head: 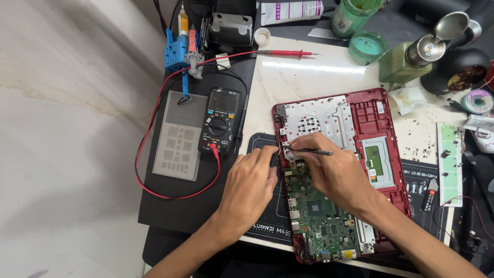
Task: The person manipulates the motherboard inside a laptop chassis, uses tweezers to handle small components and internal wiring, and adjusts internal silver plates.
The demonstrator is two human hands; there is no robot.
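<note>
A red laptop base (383, 116) lies open on a black work mat, its green circuit board (319, 213) exposed. My right hand (334, 170) rests on the board and grips thin black tweezers (309, 151), their tip at the board's upper left corner. My left hand (252, 183) sits at the laptop's left edge with its fingers curled, holding a thin black probe whose tip is hidden between the hands. A black multimeter (220, 121) with red and black leads lies just left of my left hand.
A metal stencil plate (177, 141) lies left of the meter. A loose red probe (285, 52), green jars (366, 46), a metal-topped bottle (411, 59), a solder spool (477, 100) and a green strip (449, 162) crowd the back and right. A wall stands at left.
</note>
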